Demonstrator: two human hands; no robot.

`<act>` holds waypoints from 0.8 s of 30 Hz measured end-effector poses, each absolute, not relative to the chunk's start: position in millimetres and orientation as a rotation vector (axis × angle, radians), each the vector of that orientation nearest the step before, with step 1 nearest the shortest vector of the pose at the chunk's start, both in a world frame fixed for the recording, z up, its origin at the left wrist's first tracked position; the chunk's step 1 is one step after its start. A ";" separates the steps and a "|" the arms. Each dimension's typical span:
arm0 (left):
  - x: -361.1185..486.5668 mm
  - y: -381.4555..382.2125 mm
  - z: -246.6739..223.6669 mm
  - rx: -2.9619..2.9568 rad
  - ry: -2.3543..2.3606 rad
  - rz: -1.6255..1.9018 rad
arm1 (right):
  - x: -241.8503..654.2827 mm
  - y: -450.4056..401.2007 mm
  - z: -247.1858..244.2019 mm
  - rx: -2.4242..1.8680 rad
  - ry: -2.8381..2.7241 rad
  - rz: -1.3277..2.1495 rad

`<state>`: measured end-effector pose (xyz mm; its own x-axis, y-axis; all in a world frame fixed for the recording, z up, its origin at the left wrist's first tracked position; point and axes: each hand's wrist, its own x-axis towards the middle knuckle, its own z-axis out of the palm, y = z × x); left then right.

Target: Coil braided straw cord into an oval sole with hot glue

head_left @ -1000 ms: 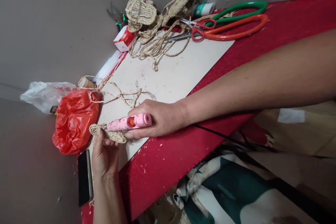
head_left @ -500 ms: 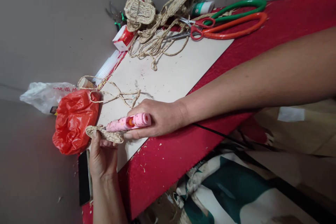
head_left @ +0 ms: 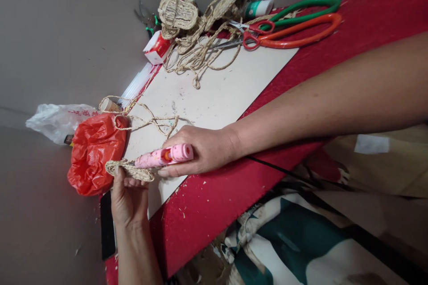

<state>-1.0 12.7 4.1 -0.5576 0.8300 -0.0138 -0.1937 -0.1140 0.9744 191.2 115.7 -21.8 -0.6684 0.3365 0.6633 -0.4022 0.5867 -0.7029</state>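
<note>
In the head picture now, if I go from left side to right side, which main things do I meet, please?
White plastic bag, red plastic bag, left hand, pink tool, right hand, white and green tube.

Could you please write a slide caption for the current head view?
The left hand holds a coiled straw braid; the right hand holds a pink tool, its tip at the braid.

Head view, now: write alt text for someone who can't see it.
A person's right hand holds a pink tool against a flat braided coil in the left hand. Nearby are a red plastic bag, scissors, loose cord and a white board on a red surface.
</note>
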 end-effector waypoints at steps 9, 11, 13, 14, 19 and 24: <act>1.1 13.7 7.0 0.568 1.313 1.828 | 190.4 115.6 -22.8 0.041 -2.008 1.125; -0.3 13.5 7.1 0.554 1.307 1.819 | 189.9 115.8 -23.1 0.040 -2.013 1.145; -2.1 12.9 7.0 0.551 1.289 1.805 | 189.9 116.0 -23.0 0.042 -2.014 1.150; -3.1 12.6 6.9 0.554 1.278 1.797 | 190.1 116.2 -22.9 0.047 -2.013 1.149; -6.7 11.5 5.5 0.586 1.247 1.794 | 191.5 116.7 -22.5 0.066 -2.010 1.146; -7.8 11.9 5.4 0.621 1.264 1.804 | 191.4 117.1 -22.8 0.057 -2.033 1.138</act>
